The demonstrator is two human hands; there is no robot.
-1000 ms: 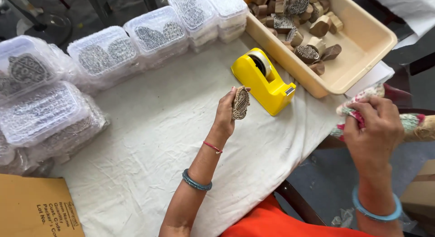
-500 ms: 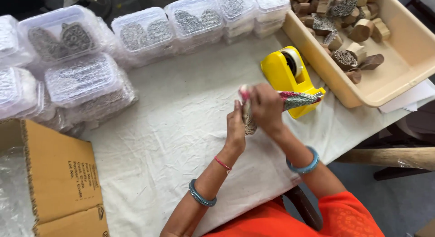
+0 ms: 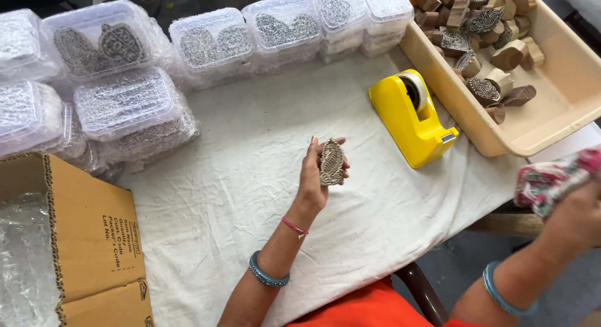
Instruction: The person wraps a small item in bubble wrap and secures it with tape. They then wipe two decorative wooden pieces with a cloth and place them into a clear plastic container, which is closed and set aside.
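Left hand up over the desk, fingers closed round a carved wooden block, held upright, carved face toward me. Block sits just left of the yellow tape dispenser, not touching it. My right hand is off the desk edge, well right of the dispenser, fingers gripping a bunched floral cloth. Beige tray right of the dispenser, more carved blocks piled in its far end. Clear plastic boxes with wrapped blocks in rows left of and behind the dispenser, some stacked. Open cardboard box far left of dispenser, at the near desk edge, bubble wrap inside. White cloth on the desk is wrinkled
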